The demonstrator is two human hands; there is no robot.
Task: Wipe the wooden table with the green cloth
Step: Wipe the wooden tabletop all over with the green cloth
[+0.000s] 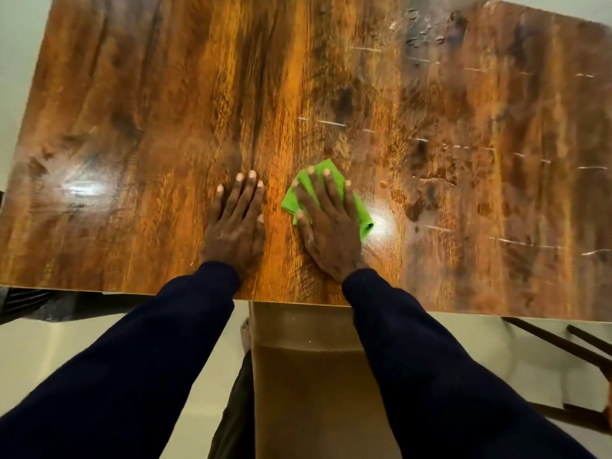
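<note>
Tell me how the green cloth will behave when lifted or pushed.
The green cloth looks thin and crumpled under the right hand, so it would probably hang limp and weigh little. On the glossy wooden table it likely slides easily, bunching unless pressed flat.

Pale, smooth floor (447, 346) is seen along the near side and again at the upper left corner. A brown chair (314, 385) is placed in the centre foreground. Dark wooden chair legs (546, 336) are shown at the right edge. A dark ribbed object (29, 303), which cannot be identified, is seen at the left edge.
</note>
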